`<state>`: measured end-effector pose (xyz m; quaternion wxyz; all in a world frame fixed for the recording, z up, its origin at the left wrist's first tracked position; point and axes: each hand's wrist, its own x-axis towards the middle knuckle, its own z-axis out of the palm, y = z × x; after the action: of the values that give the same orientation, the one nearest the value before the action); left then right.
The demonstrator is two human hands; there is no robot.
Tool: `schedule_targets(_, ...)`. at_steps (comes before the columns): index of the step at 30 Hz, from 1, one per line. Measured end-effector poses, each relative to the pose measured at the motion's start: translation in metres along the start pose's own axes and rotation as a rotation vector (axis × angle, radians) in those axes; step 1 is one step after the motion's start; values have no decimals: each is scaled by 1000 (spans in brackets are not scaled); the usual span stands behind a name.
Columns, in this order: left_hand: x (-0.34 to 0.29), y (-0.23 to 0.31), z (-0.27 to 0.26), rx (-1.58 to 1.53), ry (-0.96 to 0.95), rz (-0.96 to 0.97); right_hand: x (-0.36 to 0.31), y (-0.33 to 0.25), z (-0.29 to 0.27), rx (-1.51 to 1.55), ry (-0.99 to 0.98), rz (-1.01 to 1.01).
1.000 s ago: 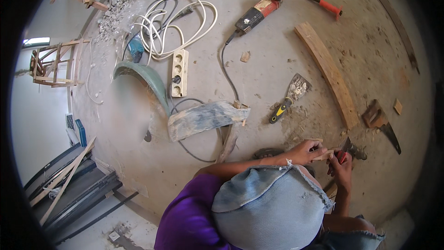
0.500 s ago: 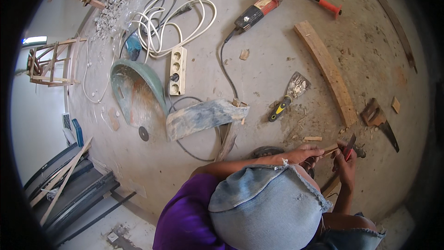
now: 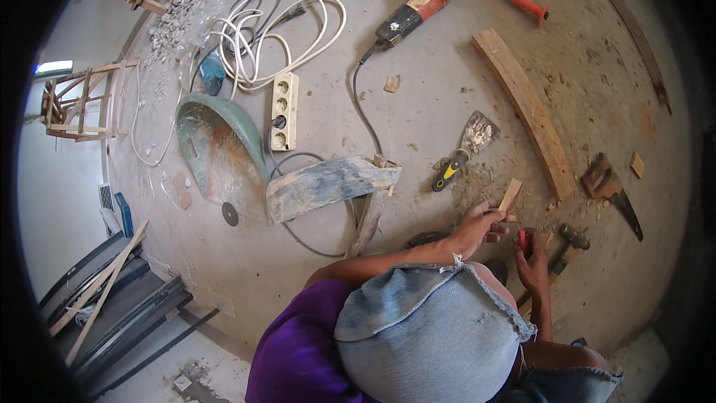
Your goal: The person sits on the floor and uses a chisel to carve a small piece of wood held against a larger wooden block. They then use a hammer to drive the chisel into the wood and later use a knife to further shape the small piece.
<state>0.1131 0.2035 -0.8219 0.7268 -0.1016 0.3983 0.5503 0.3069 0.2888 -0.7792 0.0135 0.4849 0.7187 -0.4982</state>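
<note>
My left hand [image 3: 474, 230] holds a small flat piece of wood [image 3: 510, 194] upright between thumb and fingers. Close by on its right, my right hand [image 3: 532, 263] is closed round the red handle of a knife [image 3: 523, 240]. The knife's blade points up beside the left fingertips and is only partly visible. A hammer [image 3: 573, 236] lies just right of the right hand, its head on the concrete floor. Farther ahead is a putty knife [image 3: 468, 151] with a black and yellow handle. A handsaw [image 3: 613, 195] rests to the right.
A long plank [image 3: 526, 116] lies beyond my hands. An angle grinder [image 3: 425, 4] and a red-handled chisel [image 3: 514, 1] are at the far side. Leftward are a power strip [image 3: 284, 112] with coiled white cable, a green trough-shaped container [image 3: 224, 149] and a stained board [image 3: 328, 188].
The wood piece has swung from nearly level to upright. My right hand and the knife have moved left and a little down, and the hammer's head has come into fuller view.
</note>
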Motion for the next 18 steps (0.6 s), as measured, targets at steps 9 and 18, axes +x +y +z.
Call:
schedule_targets(9,-8,4,4,110,-21,-12,3,-10,-6,90,-28,102)
schedule_targets(18,-10,1,11,115,18,-33,-1,7,-4,-15,53,-26)
